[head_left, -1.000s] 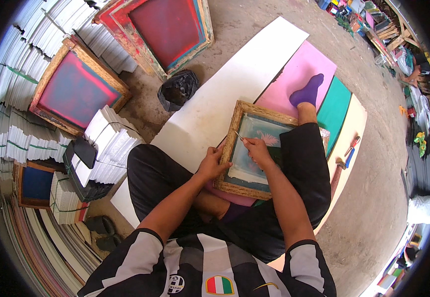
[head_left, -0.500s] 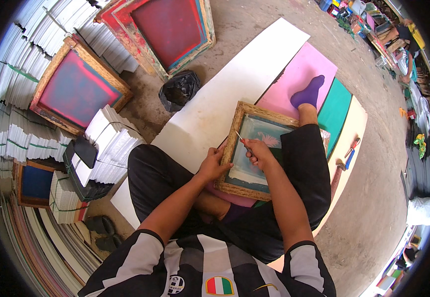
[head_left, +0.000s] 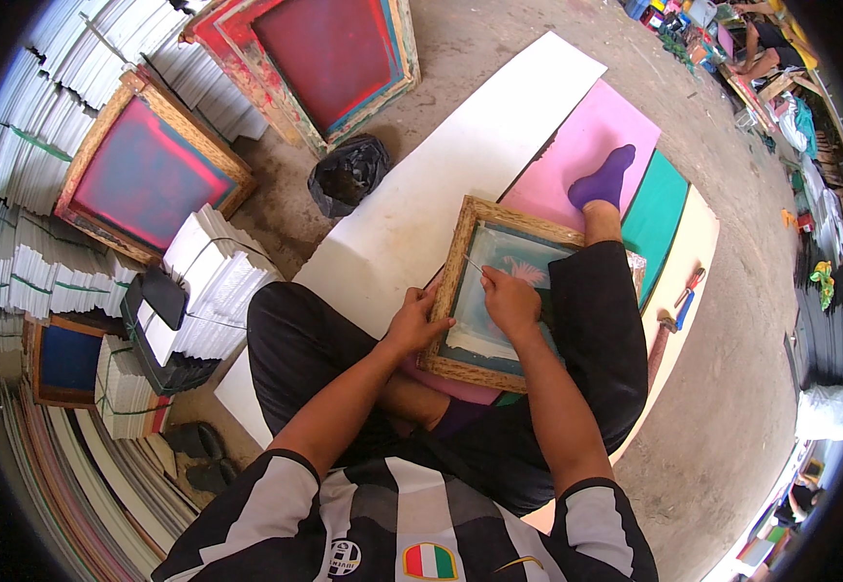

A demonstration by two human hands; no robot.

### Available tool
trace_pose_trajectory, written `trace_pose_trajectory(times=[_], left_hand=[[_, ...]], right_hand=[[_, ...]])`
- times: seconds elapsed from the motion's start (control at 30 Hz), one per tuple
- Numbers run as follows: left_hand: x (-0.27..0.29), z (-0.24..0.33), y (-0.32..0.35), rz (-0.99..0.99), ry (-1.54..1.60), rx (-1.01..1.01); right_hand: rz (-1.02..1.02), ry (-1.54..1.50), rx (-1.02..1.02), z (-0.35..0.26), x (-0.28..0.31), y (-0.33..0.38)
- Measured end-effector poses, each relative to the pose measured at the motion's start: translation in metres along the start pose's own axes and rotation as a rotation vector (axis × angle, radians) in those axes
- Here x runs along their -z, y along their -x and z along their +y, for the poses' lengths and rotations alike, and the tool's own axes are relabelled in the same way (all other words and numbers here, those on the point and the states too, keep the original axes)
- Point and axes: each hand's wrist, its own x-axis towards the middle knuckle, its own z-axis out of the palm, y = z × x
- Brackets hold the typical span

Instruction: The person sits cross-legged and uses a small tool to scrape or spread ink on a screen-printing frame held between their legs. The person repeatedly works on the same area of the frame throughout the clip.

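A wooden-framed printing screen [head_left: 454,281] with blue-grey mesh and a pale pink, feathery motif lies tilted across my lap, between my legs. My left hand [head_left: 417,322] grips its left rail, thumb on top and the other fingers curled over the outer edge. Above the mesh, near the upper left inside corner, my right hand [head_left: 512,301] is closed round a thin-bladed hand tool [head_left: 474,263]. Only the tool's slim metal shaft shows; my fingers hide the handle. The shaft's tip is close to the rail's inner edge, but whether it touches cannot be told.
White [head_left: 460,145], pink [head_left: 601,126] and green sheets lie under me. A hammer [head_left: 661,335] and coloured-handled tools [head_left: 687,301] rest at right. A black bag [head_left: 349,177], more screens [head_left: 150,175] and bundled white stacks [head_left: 213,281] stand left. Another person [head_left: 768,48] is at far right.
My right hand has turned over the tool, so its red handle no longer shows. My left hand keeps its grip. The far person's pose differs.
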Motion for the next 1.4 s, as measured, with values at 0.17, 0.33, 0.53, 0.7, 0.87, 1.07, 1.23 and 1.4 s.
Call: trace_pose_trajectory(times=[0.17, 0.33, 0.53, 0.7, 0.87, 1.07, 1.23, 1.4], left_hand=[[-0.003, -0.008, -0.001, 0.018, 0.031, -0.005], [-0.006, -0.009, -0.002, 0.035, -0.029, -0.030], [-0.005, -0.008, -0.003, 0.030, -0.047, -0.031], [-0.005, -0.006, -0.001, 0.046, -0.021, -0.011], [-0.004, -0.004, -0.001, 0.017, -0.020, -0.008], [-0.006, -0.009, -0.003, 0.035, -0.031, 0.000], [-0.004, -0.007, -0.004, 0.015, 0.009, -0.008], [-0.006, -0.013, -0.003, 0.008, -0.022, -0.017]], right_hand=[[-0.018, 0.201, 0.052, -0.017, 0.009, 0.001], [-0.009, 0.228, 0.095, -0.008, -0.007, -0.005], [0.027, -0.141, 0.114, 0.025, -0.028, -0.013], [-0.036, 0.145, 0.102, 0.007, -0.003, -0.004], [-0.082, -0.263, 0.084, 0.035, -0.017, -0.022], [-0.174, -0.527, 0.113, 0.059, -0.044, -0.036], [0.190, 0.214, 0.370, 0.042, -0.015, -0.023], [0.075, 0.040, 0.293, 0.049, -0.022, -0.029]])
